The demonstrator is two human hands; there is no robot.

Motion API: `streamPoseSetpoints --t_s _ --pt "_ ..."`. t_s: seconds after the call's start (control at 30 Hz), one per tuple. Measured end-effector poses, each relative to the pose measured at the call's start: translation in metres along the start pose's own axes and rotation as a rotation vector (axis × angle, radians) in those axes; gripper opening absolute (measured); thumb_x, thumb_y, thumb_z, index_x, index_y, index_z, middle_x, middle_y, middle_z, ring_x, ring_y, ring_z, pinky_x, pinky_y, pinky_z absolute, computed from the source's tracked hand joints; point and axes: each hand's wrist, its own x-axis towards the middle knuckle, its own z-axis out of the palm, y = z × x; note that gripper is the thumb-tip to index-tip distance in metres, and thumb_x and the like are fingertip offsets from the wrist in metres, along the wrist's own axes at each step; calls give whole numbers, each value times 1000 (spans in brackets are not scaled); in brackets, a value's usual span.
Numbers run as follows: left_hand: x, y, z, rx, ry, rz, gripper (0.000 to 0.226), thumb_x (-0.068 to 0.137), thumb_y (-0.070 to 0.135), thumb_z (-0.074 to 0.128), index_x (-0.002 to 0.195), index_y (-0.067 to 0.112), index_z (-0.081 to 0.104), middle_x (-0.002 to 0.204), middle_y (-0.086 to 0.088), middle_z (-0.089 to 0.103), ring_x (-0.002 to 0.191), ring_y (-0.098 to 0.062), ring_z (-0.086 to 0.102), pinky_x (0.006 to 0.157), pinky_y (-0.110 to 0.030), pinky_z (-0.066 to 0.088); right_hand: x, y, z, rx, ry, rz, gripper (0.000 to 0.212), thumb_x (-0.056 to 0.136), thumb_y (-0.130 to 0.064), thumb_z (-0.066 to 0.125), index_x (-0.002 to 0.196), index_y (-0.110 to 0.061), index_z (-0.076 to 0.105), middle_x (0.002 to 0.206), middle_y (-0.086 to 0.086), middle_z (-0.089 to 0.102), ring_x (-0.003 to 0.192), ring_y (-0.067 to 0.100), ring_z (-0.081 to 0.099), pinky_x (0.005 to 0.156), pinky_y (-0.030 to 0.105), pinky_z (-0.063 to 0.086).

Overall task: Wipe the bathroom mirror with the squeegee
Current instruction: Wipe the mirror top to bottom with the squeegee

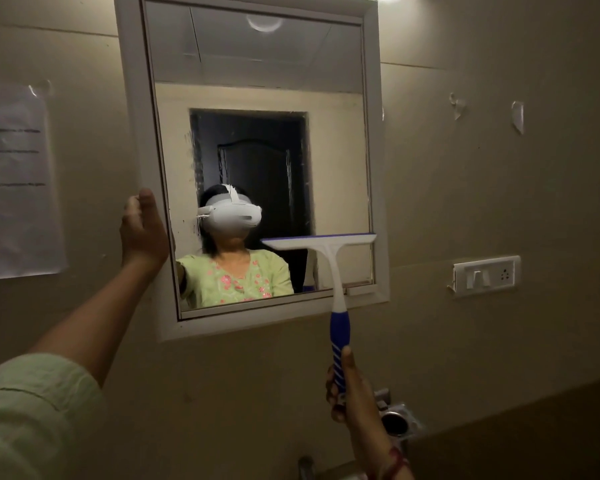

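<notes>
Right hand (347, 389) is gripping the squeegee (329, 268) by its blue handle, blade lying against the mirror (257, 64) low on the right, while the left hand (142, 230) is resting on the white frame's left edge.

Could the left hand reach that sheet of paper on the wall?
Probably yes: the left hand is at the mirror frame's left edge, and the paper sheet hangs beside it on bare wall, with nothing between.

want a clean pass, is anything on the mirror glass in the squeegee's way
Nothing visible does. The squeegee has its blade at the lower right of the mirror, with the right hand gripping its blue handle. The left hand rests at the frame's left side, away from the blade.
</notes>
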Motion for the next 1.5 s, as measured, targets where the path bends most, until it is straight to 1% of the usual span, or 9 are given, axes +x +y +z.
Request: streamPoseSetpoints --t_s 0.3,0.57,0.77,0.9,0.97,1.07,1.2,1.33,1.5 --pt "-1 0 1 -10 0 -6 33 97 40 22 82 18 41 68 7 40 82 -16 41 60 -24 21 -17 34 -15 -7 13 121 56 67 -68 43 62 -14 54 44 -2 48 39 12 42 41 18 29" --pt "-5 5 -1 -4 13 17 35 98 38 21 92 12 45 99 -26 56 93 -32 52 66 -32 27 -13 24 -15 -1 -2 95 53 69 -66 42 58 -15 52 42 -3 46 33 10 39 36 16 30" --pt "-5 6 -2 -15 5 -8 37 97 39 21 92 13 46 102 -27 56 97 -33 53 74 -35 34 -19 27 -16 -1 7 97 51 71 -63 43 63 -14 53 45 -3 48 39 11 42 41 19 33" --pt "-6 9 -2 -8 -7 -40 32 98 37 22 71 29 37 84 -9 50 101 -31 53 77 -33 33 -17 17 -7 -1 3 31 52 72 -65 41 62 -15 51 42 -6 45 36 9 39 37 17 32" --pt "-6 10 -2 -6 -13 -46 31 98 37 22 77 27 43 88 -12 54 102 -31 52 77 -32 33 -19 22 -10 -5 19 37 53 70 -67 41 63 -15 51 42 -6 45 36 9 40 37 17 32" --pt "-5 9 -3 -5 -9 -48 30 98 37 22 82 21 42 94 -19 54 97 -29 52 76 -33 32 -28 38 -15 -3 44 98 66 55 -78 48 64 -13 53 42 -5 48 35 9 43 37 17 34" --pt "-5 9 -2 -2 -16 -61 33 98 38 23 69 29 34 72 3 44 85 -16 42 74 -33 29 -35 46 -17 16 65 110 90 21 -94 54 60 -13 53 41 -3 47 33 9 42 34 17 35" --pt "-6 11 -2 4 -10 -62 33 98 38 22 66 32 30 71 7 41 78 -12 42 75 -33 29 -37 34 -13 13 38 93 59 63 -70 46 62 -12 53 41 -3 47 35 10 42 38 17 34" --pt "-5 8 -3 -12 -11 -49 29 98 39 22 81 24 40 79 -2 46 86 -14 41 71 -33 28 -37 27 -12 4 39 96 55 70 -67 43 63 -14 53 44 -3 47 39 11 42 40 20 33"
